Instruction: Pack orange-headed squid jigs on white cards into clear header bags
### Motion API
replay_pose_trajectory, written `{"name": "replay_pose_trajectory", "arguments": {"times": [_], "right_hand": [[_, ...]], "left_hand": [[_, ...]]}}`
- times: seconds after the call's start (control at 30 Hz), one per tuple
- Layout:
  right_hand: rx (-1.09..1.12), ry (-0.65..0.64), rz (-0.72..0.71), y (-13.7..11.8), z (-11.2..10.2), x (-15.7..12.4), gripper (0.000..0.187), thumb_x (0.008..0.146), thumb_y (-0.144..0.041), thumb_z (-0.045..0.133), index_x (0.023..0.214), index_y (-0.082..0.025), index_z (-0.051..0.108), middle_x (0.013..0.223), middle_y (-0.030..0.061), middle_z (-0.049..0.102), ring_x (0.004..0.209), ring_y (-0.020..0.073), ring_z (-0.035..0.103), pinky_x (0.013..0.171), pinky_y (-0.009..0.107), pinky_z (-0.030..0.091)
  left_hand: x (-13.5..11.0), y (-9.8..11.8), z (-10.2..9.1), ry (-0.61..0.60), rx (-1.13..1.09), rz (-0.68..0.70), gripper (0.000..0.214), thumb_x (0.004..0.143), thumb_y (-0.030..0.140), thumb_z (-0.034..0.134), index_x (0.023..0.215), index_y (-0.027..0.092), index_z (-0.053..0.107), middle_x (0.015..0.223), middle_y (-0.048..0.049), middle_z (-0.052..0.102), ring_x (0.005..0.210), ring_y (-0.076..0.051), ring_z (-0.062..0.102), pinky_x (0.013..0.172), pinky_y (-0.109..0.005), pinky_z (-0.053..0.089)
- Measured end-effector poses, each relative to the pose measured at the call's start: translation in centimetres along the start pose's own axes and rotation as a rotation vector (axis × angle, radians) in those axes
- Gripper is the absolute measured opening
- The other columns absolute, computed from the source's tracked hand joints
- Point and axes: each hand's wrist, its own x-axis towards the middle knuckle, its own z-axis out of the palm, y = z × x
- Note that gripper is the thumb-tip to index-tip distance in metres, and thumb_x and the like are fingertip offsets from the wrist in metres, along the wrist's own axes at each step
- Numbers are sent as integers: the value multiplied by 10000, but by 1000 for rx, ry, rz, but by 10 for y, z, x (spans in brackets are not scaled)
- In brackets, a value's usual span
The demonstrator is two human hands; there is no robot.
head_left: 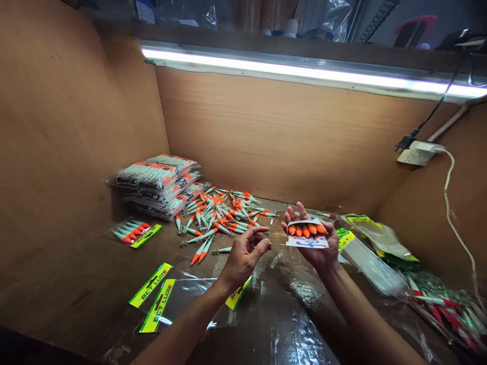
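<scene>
Cradling orange lures (306,230) palm-up, right hand (317,243); left hand (243,256) half-curled.

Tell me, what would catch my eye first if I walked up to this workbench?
Probably the loose pile of orange-and-pale fishing lures spread across the middle of the wooden bench, with a stack of bagged lures to its left under the bright strip light. Next, the right hand holding a small card with a row of orange-tipped lures on its palm, the left hand empty beside it. Empty bags with yellow-green labels lie in front.
</scene>
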Motion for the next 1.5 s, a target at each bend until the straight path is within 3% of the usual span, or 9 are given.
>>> {"name": "replay_pose_trajectory", "arguments": {"times": [0.17, 0.37, 0.47, 0.63, 0.83, 1.03, 1.23, 1.4, 1.5], "right_hand": [[32, -75, 29, 0, 9, -1, 950, 818, -687, 136, 1600, -154, 212, 1281, -15, 324, 1473, -67, 82, 1453, 208, 107], [45, -100, 59, 1, 13, -2, 931, 835, -712, 139, 1643, -299, -71, 1399, -14, 110, 1483, 36, 99, 1336, 372, 183], [24, -99, 59, 3, 13, -1, 938, 826, -709, 154, 1634, -326, -130, 1402, -28, 93, 1482, 28, 103, 1330, 360, 217], [-71, -65, 62, 3, 15, 2, 1056, 772, -764, 178, 1656, -226, -30, 1386, -18, 156, 1472, -38, 106, 1417, 207, 210], [-114, -65, 51, -2, 25, 0, 1010, 767, -715, 164, 1626, -194, 61, 1368, -22, 202, 1464, -59, 126, 1443, 198, 151], [-138, -47, 81, 6, 30, -1, 963, 795, -658, 92, 1599, -143, 221, 1243, -36, 361, 1458, -135, 83, 1469, 113, 101], [-189, -17, 120, 22, 34, -1, 929, 843, -617, 41, 1606, -134, 262, 1034, -49, 458, 1339, -227, 215, 1458, 63, 128], [-231, -6, 106, 34, 25, 0, 945, 841, -638, 4, 1574, -136, 329, 789, -43, 439, 1076, -281, 331, 1440, 20, 170], [-250, -48, 99, 39, 23, -1, 946, 850, -663, -8, 1551, -143, 356, 831, -46, 454, 1097, -284, 333, 1418, -21, 207]], "left_hand": [[-5, -3, 8, -40, -56, -26, 395, 961, 422, 636, 1266, 181, 562, 975, -80, 640, 924, -196, 632, 859, -306, 498], [-9, -2, 13, -104, -101, -52, 421, 959, 427, 637, 1279, 166, 556, 960, -89, 642, 914, -200, 641, 850, -306, 504], [-10, 0, 15, -105, -78, -61, 423, 957, 429, 636, 1268, 150, 564, 952, -101, 652, 907, -197, 642, 845, -294, 503], [-10, 2, 16, -103, -165, -123, 443, 955, 444, 626, 1241, 109, 577, 940, -136, 661, 882, -208, 657, 835, -297, 527], [-11, 1, 14, -257, -488, -384, 592, 936, 602, 568, 1208, 79, 616, 962, -193, 658, 828, -236, 682, 699, -261, 550], [-12, -3, 13, -308, -708, -457, 547, 940, 570, 587, 1147, 67, 638, 929, -172, 657, 785, -211, 682, 708, -280, 571], [-11, -3, 12, -238, -804, -546, 497, 935, 540, 604, 1048, 58, 646, 930, -179, 663, 796, -248, 693, 705, -313, 581], [-13, -2, 12, -307, -801, -523, 518, 958, 543, 567, 1068, 43, 651, 972, -209, 665, 840, -246, 694, 754, -304, 578], [-13, -1, 13, -296, -812, -561, 531, 948, 558, 576, 1072, 48, 651, 968, -194, 666, 827, -241, 693, 726, -296, 578]]}}
